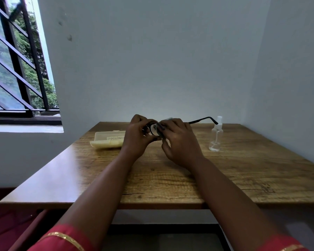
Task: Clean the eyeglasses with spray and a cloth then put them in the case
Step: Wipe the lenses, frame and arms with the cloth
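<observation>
case left, spray bottle right

Black eyeglasses held above table; open cream case left; clear spray bottle right.

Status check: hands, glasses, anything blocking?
Left hand grips eyeglasses; right hand rubs lens with cloth. Case open, left. Spray bottle standing, right. Nothing blocking.

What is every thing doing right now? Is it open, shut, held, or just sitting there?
Glasses: held up above the table by both hands, one arm sticking out to the right.
Cloth: mostly hidden behind the right hand.
Case: open, lying on the table.
Spray bottle: upright on the table, untouched, nearly empty.
Left hand: grips the glasses frame.
Right hand: pinches the cloth on the lens.
Window: barred.
</observation>
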